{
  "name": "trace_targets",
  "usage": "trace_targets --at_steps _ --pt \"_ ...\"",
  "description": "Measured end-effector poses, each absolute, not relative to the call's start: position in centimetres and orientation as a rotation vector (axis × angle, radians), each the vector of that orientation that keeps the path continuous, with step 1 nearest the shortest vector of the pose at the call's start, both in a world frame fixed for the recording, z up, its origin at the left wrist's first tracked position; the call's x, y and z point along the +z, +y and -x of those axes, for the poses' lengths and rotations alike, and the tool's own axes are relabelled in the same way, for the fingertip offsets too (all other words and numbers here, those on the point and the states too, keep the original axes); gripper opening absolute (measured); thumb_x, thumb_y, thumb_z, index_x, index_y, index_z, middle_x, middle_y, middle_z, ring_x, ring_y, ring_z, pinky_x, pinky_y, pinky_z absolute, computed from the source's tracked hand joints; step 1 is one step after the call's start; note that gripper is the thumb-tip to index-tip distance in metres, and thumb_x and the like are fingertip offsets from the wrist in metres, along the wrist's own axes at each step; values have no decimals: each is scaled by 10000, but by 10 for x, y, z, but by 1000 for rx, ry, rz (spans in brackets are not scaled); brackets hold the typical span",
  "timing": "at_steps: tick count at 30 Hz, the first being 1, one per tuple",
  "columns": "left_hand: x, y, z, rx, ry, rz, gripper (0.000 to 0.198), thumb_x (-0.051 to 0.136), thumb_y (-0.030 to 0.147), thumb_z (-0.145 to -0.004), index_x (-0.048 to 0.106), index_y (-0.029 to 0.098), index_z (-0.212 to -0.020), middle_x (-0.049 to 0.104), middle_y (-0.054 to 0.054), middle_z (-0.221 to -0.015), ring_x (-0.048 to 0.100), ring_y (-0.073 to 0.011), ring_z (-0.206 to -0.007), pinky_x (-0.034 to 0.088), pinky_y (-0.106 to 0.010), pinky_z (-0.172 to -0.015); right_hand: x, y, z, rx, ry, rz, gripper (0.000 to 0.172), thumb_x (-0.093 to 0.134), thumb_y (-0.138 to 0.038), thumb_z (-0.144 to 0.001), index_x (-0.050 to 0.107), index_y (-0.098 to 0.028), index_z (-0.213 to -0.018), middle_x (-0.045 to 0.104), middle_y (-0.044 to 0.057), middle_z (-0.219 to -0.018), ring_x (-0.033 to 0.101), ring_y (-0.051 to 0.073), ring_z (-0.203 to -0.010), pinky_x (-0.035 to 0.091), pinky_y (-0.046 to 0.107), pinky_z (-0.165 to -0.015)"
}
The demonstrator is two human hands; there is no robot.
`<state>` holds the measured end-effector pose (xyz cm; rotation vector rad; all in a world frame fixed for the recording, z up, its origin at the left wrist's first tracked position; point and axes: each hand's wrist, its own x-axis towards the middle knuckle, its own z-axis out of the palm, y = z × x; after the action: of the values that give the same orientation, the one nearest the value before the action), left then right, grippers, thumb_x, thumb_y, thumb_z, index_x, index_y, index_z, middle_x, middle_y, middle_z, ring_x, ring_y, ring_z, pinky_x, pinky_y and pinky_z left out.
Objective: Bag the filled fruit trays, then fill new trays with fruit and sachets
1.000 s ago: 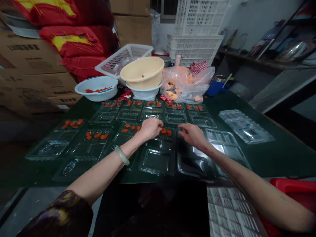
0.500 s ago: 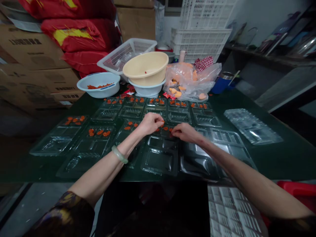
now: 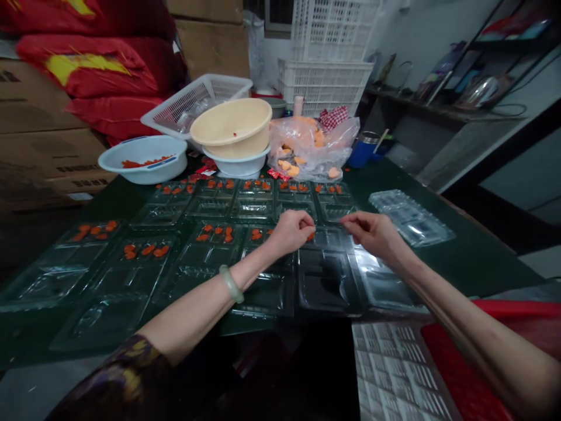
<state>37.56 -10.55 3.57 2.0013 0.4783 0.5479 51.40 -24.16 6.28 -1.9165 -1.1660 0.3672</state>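
Note:
Several clear plastic compartment trays (image 3: 263, 289) lie in rows on a dark green table (image 3: 473, 257), many with orange-red pieces (image 3: 214, 233) in their far compartments. My left hand (image 3: 294, 229), with a pale green bangle on the wrist, is closed over the top compartment of a middle tray and holds orange-red pieces at its fingertips. My right hand (image 3: 374, 233) hovers just to its right over the neighbouring tray (image 3: 324, 275), thumb and fingers pinched together; what they hold is too small to make out.
At the back stand a white bowl (image 3: 142, 161) of orange-red pieces, a cream basin (image 3: 232, 126) stacked on a white bowl, a plastic bag (image 3: 307, 146) of orange snacks, white baskets and a blue cup (image 3: 362, 153). A stack of clear trays (image 3: 409, 216) lies right. A red bin (image 3: 482, 362) sits near right.
My view has swung, shifting the table leftward. My right hand has drawn away to the right from my left hand and lifted slightly; my left hand stays closed over the tray.

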Motion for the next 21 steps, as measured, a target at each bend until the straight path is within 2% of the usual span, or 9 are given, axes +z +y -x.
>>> trace_targets --at_steps 4,8,14,18,21 --pt "26 -118 -411 413 569 -2444 81 544 195 -712 620 170 -703 640 -19 -688 584 -151 -672 424 -240 -574 64 -263 -518 373 -1241 1974 255 517 -370 -746 634 -144 -762 543 8 -559 415 97 -463 318 217 -422" --pt "18 -119 -423 330 605 -2614 131 508 181 -702 637 190 -723 657 -44 -764 605 -214 -776 439 -289 -607 68 -280 -524 332 -1310 2006 255 504 -354 -753 650 -146 -773 562 14 -542 431 99 -445 333 214 -416" --pt "19 -121 -416 224 518 -2763 141 542 186 -676 663 204 -746 634 -66 -829 612 -221 -772 470 -304 -633 63 -296 -533 249 -1350 2066 273 499 -381 -777 671 -173 -819 656 40 -648 536 130 -487 425 233 -460" --pt "30 -106 -417 416 485 -2688 209 510 240 -739 655 220 -889 608 -55 -896 598 -199 -811 485 -300 -690 46 -305 -550 281 -1407 2100 272 542 -429 -768 686 -236 -894 699 37 -778 632 159 -609 498 224 -525" --pt "46 -63 -417 769 533 -2573 214 471 191 -776 646 184 -898 605 -53 -864 581 -174 -832 475 -275 -755 24 -310 -566 214 -1396 2057 254 612 -466 -708 704 -276 -849 707 39 -797 658 187 -668 529 234 -592"
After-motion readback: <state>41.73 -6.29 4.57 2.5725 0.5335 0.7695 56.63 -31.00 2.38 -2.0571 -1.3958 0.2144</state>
